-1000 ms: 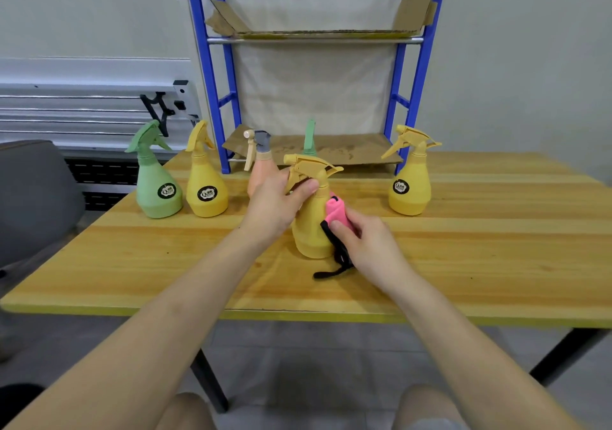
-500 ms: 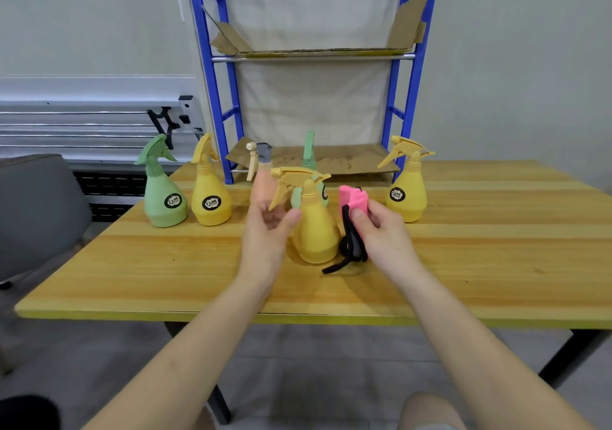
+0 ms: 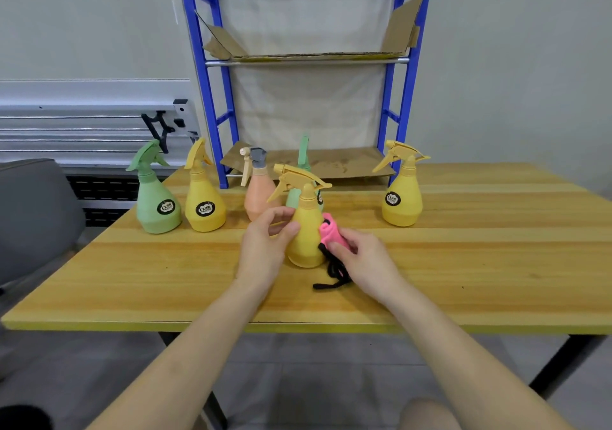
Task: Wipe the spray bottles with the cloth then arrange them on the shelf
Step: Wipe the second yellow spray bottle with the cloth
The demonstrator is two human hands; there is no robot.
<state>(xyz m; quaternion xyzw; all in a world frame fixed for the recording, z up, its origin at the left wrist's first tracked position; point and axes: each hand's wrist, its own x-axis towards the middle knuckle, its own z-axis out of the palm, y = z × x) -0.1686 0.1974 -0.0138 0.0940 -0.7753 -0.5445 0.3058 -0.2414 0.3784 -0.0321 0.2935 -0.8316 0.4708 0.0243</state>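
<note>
Head view. The yellow spray bottle (image 3: 306,231) stands upright on the tabletop (image 3: 463,264) between the two hands. The left hand (image 3: 265,247), half a second ago loose beside the bottle, now has thumb and fingers curled round its left flank. The right hand (image 3: 362,259) pinches the pink cloth (image 3: 329,232), which has come back against the bottle's right side from just clear of it. Judgement: wiping of this bottle is resuming. Five further bottles stand beyond the hands; the blue shelf (image 3: 394,115) behind holds none, so arranging is not begun.
</note>
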